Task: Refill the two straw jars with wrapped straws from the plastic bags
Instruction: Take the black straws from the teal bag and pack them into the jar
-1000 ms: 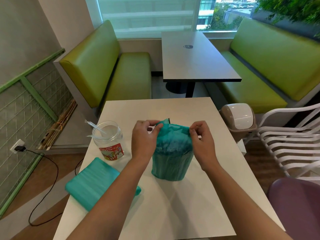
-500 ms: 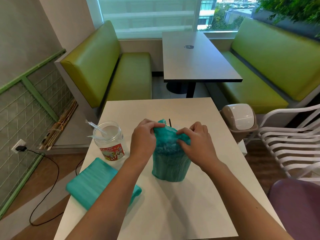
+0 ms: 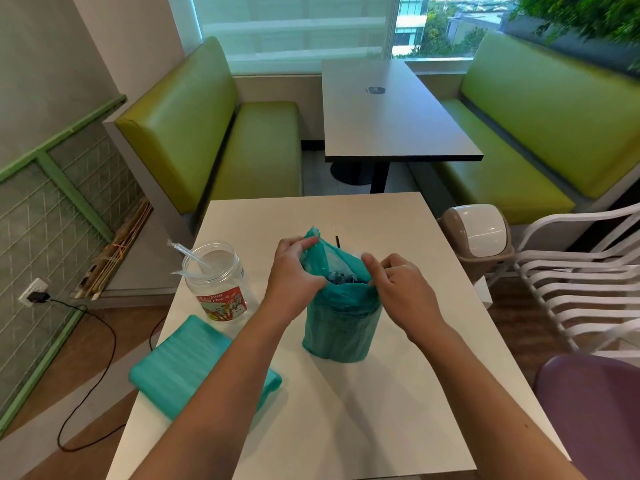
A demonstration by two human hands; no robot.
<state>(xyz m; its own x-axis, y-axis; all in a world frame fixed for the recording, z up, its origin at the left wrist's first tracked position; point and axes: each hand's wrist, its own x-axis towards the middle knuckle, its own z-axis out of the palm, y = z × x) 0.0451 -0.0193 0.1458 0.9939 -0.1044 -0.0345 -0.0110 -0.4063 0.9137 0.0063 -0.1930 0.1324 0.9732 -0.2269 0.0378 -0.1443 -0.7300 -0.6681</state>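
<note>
On the white table, our upright teal bag stands center w/ a second bag flat at front left & the near-empty jar just behind that. A sec ago the bag's mouth was bunched shut; now it gapes, dark straw ends showing inside, so we judge pulling straws is next. Left hand pinches the rear flap; right hand fingers curl at the near rim, grip unclear.
</note>
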